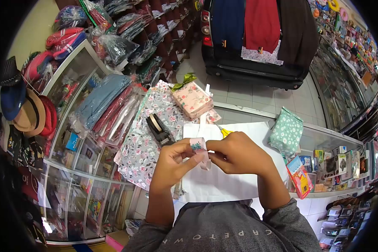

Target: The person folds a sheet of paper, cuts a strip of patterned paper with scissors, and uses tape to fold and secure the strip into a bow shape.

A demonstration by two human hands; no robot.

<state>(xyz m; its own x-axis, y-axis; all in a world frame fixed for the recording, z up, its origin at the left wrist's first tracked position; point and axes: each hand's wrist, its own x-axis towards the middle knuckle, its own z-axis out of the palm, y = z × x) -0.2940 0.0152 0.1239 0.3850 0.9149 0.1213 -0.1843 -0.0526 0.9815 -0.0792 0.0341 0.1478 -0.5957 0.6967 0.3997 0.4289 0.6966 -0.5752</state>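
Both hands meet over a white paper sheet (222, 188). Pinched in my left hand (174, 161) is a looped pale pink paper strip (198, 145) with a small green print, its tail curling down. My right hand (239, 154) is closed at the strip's right side, its fingertips partly hidden. Just beyond the hands lie yellow-handled scissors (226, 132). A black tape dispenser (159, 129) rests on grey floral wrapping paper (140, 147). Behind it sits a pink floral wrapped box (192, 100) with a green ribbon bow (185, 81).
A green floral package (286, 132) and a pink booklet (299, 177) lie on the right of the glass counter (336, 140). Bagged clothes (105, 101) are stacked left, beside hats (29, 113). A black car-shaped display (256, 75) with trousers stands beyond.
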